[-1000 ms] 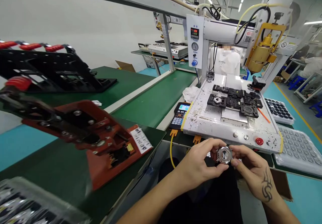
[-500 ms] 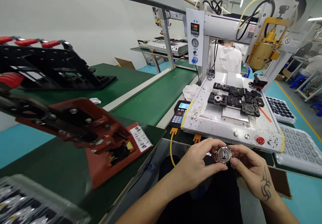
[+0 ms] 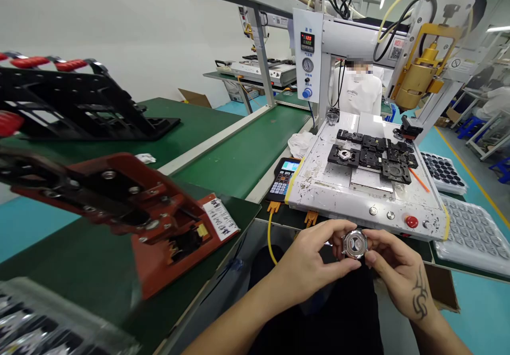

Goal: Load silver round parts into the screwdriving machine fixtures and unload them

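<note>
A round, shiny metal watch case (image 3: 355, 244) is held up in front of the white machine, over my lap. My left hand (image 3: 313, 262) grips its left side between thumb and fingers. From the right, my right hand (image 3: 396, 270) pinches the opposite edge with thumb and index finger. The flat circular face of the case is turned toward me, and its outer edges are partly covered by my fingertips. Just beyond my hands is the machine's front panel with a red button (image 3: 411, 221).
The white machine base (image 3: 319, 195) carries black fixtures (image 3: 372, 155). A handheld keypad (image 3: 285, 179) lies left of it. Plastic trays (image 3: 472, 238) sit on the right. A red-brown press (image 3: 159, 238) stands left, near another tray (image 3: 59, 323). A person (image 3: 360, 92) is behind the machine.
The watch case has tilted slightly in my fingers, so the reflection on its face differs. Both hands keep their hold. The surroundings have shifted slightly left in view.
</note>
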`<state>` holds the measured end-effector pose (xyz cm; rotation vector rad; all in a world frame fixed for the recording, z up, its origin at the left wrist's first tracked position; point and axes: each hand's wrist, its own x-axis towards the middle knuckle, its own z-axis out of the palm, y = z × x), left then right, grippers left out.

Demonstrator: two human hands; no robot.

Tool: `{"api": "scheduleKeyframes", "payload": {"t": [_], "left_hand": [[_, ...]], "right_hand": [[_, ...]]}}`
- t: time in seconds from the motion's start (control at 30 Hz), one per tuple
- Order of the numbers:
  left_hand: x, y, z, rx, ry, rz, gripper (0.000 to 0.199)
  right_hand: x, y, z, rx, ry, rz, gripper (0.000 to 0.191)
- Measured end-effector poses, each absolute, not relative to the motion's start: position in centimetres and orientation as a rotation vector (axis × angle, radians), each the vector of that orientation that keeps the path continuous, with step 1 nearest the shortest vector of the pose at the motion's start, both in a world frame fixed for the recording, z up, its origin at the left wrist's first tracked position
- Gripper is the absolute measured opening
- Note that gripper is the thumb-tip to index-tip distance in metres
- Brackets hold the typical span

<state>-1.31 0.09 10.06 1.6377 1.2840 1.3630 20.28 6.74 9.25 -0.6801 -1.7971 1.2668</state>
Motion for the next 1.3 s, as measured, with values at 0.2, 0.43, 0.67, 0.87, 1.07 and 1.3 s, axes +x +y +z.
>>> {"api": "scheduleKeyframes", "payload": {"t": [0.2,0.43,0.67,0.87,1.07,1.3], "left_hand": [[-1.08,-0.2,10.2,1.568,1.308,1.367,0.052],[-1.17,-0.24,10.41,1.551,1.297,1.372,0.045],[-1.41,-0.36,10.46,1.561,1.268,1.365,0.044],[-1.59,-0.41,10.42,1.604,1.252,1.364,0.044],[-1.68,-0.43,10.47,1.584,1.247,1.361,0.046],[-1.74,-0.58,10.6,1.61,1.261,1.347,0.045]], "right_hand": [[20.24,6.59,9.06,-0.667,-1.773,1.254,0.036],[20.43,6.37,8.86,-0.711,-1.774,1.24,0.034],[20.47,6.37,9.13,-0.71,-1.823,1.159,0.034],[20.46,6.34,9.38,-0.737,-1.855,1.113,0.034],[20.71,6.4,8.86,-0.765,-1.893,1.066,0.031],[20.98,6.44,8.73,-0.752,-1.953,0.957,0.03]]}}
